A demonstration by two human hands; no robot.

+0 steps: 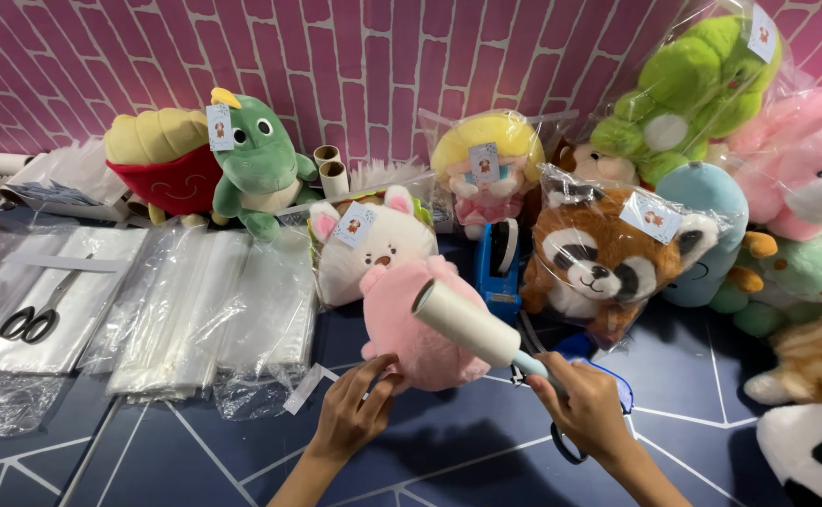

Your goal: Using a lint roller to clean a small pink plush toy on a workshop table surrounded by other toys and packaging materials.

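Two hands: left point(353, 413) steadies pink plush point(420, 324); right point(585, 404) grips lint roller point(467, 324), apparently angled up-left.

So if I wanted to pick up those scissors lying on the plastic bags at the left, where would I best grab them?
Probably by the black loop handles of the scissors, coming from above on the near side. They lie flat on the clear bags, handles toward the near-left and blades pointing away to the upper right, so the loops are the thick, blunt end to pinch.
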